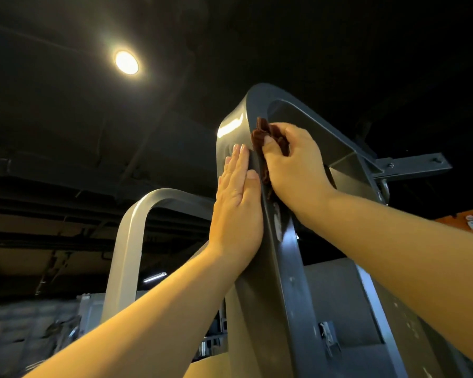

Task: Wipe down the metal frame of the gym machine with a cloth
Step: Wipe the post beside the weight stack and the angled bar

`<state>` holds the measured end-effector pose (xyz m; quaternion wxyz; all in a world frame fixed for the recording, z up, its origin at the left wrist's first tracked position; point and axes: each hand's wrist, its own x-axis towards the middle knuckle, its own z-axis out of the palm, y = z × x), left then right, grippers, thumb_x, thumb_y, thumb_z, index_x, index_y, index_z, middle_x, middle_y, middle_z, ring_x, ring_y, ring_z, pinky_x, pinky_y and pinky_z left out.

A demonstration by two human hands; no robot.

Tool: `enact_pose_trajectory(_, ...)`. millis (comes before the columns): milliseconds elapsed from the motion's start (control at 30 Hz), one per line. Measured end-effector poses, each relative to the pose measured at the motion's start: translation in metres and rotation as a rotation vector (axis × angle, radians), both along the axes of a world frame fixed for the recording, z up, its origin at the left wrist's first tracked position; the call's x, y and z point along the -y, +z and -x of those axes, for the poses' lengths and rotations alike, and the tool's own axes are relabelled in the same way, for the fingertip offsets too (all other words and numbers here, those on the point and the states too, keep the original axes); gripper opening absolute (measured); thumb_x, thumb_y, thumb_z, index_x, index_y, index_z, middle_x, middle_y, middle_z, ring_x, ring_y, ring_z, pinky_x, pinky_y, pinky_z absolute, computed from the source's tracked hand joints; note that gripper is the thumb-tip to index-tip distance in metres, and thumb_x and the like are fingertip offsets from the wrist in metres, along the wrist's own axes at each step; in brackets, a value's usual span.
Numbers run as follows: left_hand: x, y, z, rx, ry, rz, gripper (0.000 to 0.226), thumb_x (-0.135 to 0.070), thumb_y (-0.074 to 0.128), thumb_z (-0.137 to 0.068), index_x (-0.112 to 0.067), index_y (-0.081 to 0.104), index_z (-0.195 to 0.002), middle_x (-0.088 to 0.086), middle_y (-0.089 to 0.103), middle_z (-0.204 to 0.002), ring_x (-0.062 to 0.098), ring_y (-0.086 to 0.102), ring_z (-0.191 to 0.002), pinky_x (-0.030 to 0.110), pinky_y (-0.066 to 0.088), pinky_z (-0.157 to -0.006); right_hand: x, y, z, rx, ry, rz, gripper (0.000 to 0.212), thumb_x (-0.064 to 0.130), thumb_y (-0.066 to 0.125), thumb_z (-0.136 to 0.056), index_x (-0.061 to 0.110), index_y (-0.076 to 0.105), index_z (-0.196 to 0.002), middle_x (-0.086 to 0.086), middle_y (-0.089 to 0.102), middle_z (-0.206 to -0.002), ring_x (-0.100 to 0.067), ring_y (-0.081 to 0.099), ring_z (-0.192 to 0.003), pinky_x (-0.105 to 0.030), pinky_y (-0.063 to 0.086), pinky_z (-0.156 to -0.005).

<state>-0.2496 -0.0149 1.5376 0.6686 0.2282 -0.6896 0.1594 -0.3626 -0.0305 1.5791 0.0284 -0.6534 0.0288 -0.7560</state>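
A person's right hand [292,165] grips a bunched brown cloth [260,135] against the inner edge of the grey metal frame [232,124], just below its curved top. The left hand [236,203] lies flat, fingers straight, on the frame's outer face. A paler frame loop [131,230] stands to the left, a bolted bracket [410,166] to the right, and a ceiling lamp [126,62] glows above left in a dark room.

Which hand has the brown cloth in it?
The right hand grips the brown cloth against the dark grey frame; the left hand just presses flat on it, fingers straight, holding nothing.
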Motion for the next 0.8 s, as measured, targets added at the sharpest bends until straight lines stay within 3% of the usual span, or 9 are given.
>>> enact_pose_trajectory(133,-0.002,-0.001,0.001,-0.002,-0.001,-0.01,0.065,-0.046,0.034,-0.096,-0.04,0.026,-0.161,-0.025,0.018,-0.168,-0.009,0.01,-0.154,0.038,0.009,-0.132,0.001,-0.048,0.001,0.024,-0.01,0.032,0.022,0.029,0.056,-0.104,0.027,0.06,-0.126,0.009,0.052,-0.125,0.006,0.058,-0.107,-0.002,0.046,-0.085)
enact_pose_trajectory(233,-0.002,-0.002,0.001,-0.002,0.006,-0.008,0.065,-0.045,0.033,-0.096,-0.04,0.027,-0.161,-0.025,0.018,-0.168,-0.01,0.009,-0.154,0.038,0.008,-0.132,0.001,-0.061,0.006,-0.021,0.006,0.048,0.019,0.028,0.055,-0.104,0.035,0.057,-0.121,0.012,0.058,-0.121,0.007,0.06,-0.107,-0.008,0.05,-0.088)
enact_pose_trajectory(367,0.001,-0.001,0.0,0.014,0.041,0.022,0.064,-0.046,0.031,-0.099,-0.037,0.025,-0.162,-0.023,0.017,-0.17,-0.01,0.007,-0.154,0.037,0.007,-0.132,-0.006,-0.025,0.008,-0.043,0.016,0.021,0.036,0.02,0.053,-0.106,0.028,0.052,-0.14,0.019,0.058,-0.123,0.006,0.057,-0.113,-0.013,0.05,-0.094)
enact_pose_trajectory(467,0.003,0.0,-0.001,0.026,0.064,0.042,0.063,-0.046,0.029,-0.1,-0.035,0.023,-0.162,-0.021,0.016,-0.17,-0.009,0.005,-0.154,0.037,0.006,-0.132,-0.008,-0.009,0.002,0.012,0.033,-0.012,0.03,0.023,0.053,-0.106,0.025,0.056,-0.136,0.016,0.062,-0.115,0.002,0.062,-0.105,-0.021,0.054,-0.094)
enact_pose_trajectory(667,0.003,-0.001,-0.001,0.027,0.059,0.029,0.052,-0.032,0.032,-0.111,-0.034,0.023,-0.163,-0.02,0.013,-0.171,-0.007,0.004,-0.155,0.038,0.005,-0.132,-0.007,-0.056,0.008,-0.017,0.092,-0.008,0.02,0.024,0.054,-0.106,0.027,0.065,-0.122,0.01,0.073,-0.102,-0.001,0.07,-0.097,-0.017,0.058,-0.081)
enact_pose_trajectory(800,0.003,-0.001,-0.002,0.027,0.053,0.042,0.054,-0.034,0.031,-0.11,-0.034,0.023,-0.163,-0.02,0.014,-0.171,-0.007,0.004,-0.155,0.038,0.005,-0.132,-0.008,-0.046,0.015,-0.083,0.043,-0.008,0.025,0.02,0.054,-0.106,0.024,0.065,-0.127,0.01,0.068,-0.116,0.003,0.066,-0.106,-0.011,0.053,-0.086)
